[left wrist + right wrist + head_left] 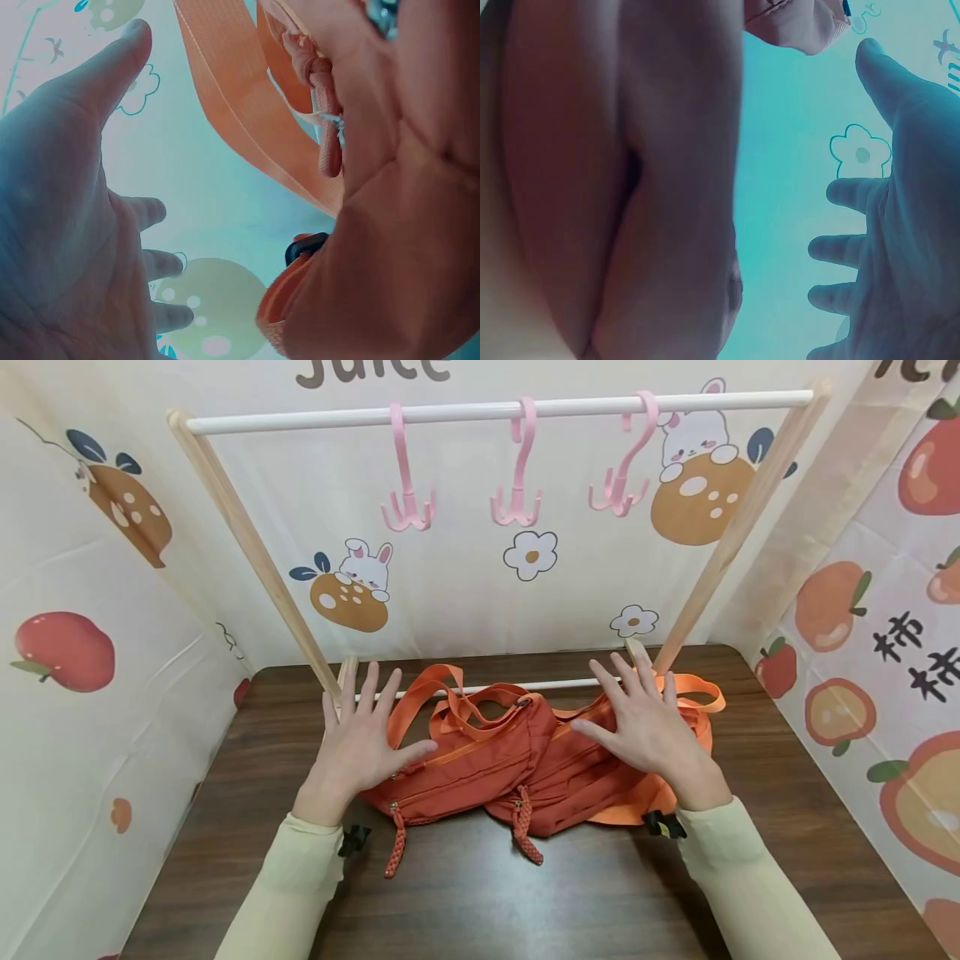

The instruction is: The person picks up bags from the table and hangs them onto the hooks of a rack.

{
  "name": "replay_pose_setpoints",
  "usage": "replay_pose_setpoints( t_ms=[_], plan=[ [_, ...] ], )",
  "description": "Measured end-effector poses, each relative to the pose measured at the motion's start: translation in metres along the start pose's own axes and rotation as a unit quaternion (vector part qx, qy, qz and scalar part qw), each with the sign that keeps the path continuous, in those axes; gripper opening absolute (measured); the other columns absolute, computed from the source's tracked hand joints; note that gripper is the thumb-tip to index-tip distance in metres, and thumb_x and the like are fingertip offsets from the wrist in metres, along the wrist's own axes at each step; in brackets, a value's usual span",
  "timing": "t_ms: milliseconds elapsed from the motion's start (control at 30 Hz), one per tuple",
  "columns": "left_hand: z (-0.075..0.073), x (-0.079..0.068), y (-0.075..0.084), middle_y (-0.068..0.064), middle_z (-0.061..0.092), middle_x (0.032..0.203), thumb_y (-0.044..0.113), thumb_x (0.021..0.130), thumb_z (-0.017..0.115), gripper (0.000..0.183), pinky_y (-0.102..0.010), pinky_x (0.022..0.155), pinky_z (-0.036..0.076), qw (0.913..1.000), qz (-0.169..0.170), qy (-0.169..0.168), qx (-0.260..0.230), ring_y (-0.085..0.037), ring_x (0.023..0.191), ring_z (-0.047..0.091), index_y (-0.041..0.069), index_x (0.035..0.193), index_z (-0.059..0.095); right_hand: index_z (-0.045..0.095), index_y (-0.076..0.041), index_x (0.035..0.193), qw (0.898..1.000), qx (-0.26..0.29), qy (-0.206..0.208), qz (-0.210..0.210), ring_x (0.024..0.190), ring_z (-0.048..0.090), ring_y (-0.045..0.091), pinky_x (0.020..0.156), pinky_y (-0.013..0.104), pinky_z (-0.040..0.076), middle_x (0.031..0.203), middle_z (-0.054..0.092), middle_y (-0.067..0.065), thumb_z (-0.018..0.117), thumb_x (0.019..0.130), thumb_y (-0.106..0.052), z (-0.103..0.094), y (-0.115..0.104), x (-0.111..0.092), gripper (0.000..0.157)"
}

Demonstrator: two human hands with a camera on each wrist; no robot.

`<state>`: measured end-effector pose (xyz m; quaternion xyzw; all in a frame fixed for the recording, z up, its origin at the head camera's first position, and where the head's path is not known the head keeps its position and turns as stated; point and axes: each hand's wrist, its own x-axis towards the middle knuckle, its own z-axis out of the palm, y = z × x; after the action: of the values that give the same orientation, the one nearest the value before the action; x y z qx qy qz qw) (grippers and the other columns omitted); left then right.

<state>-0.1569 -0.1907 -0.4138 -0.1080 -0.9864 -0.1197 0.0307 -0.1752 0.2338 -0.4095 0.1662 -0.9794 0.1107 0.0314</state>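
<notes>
Two rust-red zippered bags with orange straps lie side by side on the table, the left bag (465, 781) overlapping the right bag (573, 777). My left hand (351, 756) is held over the left bag's outer end with fingers spread. Over the right bag, my right hand (651, 727) has its fingers spread as well. Each wrist view shows a gap between the palm and the nearby bag fabric (405, 217), (679, 225). Neither hand holds anything. Braided zipper pulls (524, 827) hang off the front of the bags.
Behind the bags stands a wooden-legged rack with a white top rod (465, 417). Three pink hooks, left (405, 510), middle (517, 508) and right (618, 497), hang from it. A low white bar (540, 685) runs behind the bags. Printed cloth surrounds the brown table (450, 902).
</notes>
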Motion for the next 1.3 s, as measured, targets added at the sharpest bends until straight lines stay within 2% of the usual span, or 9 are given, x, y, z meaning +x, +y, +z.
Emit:
replay_pose_setpoints(
  t_ms=[300, 700, 967, 1167, 1300],
  plan=[
    [-0.006, 0.008, -0.001, -0.017, -0.001, 0.177, 0.082, 0.085, 0.067, 0.120, -0.079, 0.117, -0.003, 0.9999, 0.009, -0.009, 0.010, -0.044, 0.159, -0.018, 0.019, 0.173, 0.012, 0.022, -0.023, 0.171, 1.000, -0.016, -0.002, -0.012, 0.162, 0.001, 0.043, 0.118, 0.078, -0.003, 0.175, 0.017, 0.017, 0.044, 0.093, -0.087, -0.006, -0.012, 0.009, 0.104],
    [-0.008, 0.023, -0.004, -0.018, 0.003, 0.177, 0.093, 0.082, 0.053, 0.124, -0.080, 0.116, 0.001, 0.9994, 0.019, -0.019, 0.023, -0.049, 0.159, -0.008, 0.020, 0.173, 0.010, 0.020, -0.027, 0.172, 0.999, -0.016, -0.007, -0.050, 0.162, 0.002, 0.040, 0.118, 0.078, 0.003, 0.176, 0.018, 0.012, 0.043, 0.091, -0.090, -0.009, -0.037, 0.021, 0.105],
    [-0.010, 0.035, -0.003, -0.020, 0.011, 0.175, 0.087, 0.085, 0.060, 0.120, -0.074, 0.120, -0.001, 0.9990, 0.030, -0.026, 0.021, -0.052, 0.158, 0.000, 0.019, 0.172, 0.013, 0.024, -0.026, 0.171, 0.997, -0.018, -0.012, -0.080, 0.163, 0.002, 0.037, 0.120, 0.075, 0.000, 0.175, 0.019, 0.011, 0.050, 0.093, -0.084, -0.012, -0.057, 0.028, 0.101],
    [-0.010, 0.047, -0.003, -0.022, 0.012, 0.175, 0.078, 0.090, 0.063, 0.114, -0.073, 0.121, 0.002, 0.9980, 0.045, -0.037, 0.025, -0.053, 0.158, 0.009, 0.015, 0.172, 0.014, 0.024, -0.026, 0.171, 0.993, -0.044, -0.014, -0.104, 0.163, 0.004, 0.037, 0.122, 0.072, 0.001, 0.175, 0.020, 0.010, 0.045, 0.094, -0.086, -0.011, -0.073, 0.033, 0.101],
    [-0.009, 0.054, -0.001, -0.022, 0.009, 0.175, 0.069, 0.093, 0.068, 0.111, -0.073, 0.121, 0.005, 0.9974, 0.045, -0.056, 0.011, -0.052, 0.158, 0.007, 0.013, 0.172, 0.014, 0.026, -0.024, 0.170, 0.990, -0.056, -0.016, -0.127, 0.162, 0.008, 0.038, 0.122, 0.072, 0.002, 0.174, 0.024, 0.011, 0.041, 0.093, -0.089, -0.008, -0.084, 0.037, 0.103]
  ],
)
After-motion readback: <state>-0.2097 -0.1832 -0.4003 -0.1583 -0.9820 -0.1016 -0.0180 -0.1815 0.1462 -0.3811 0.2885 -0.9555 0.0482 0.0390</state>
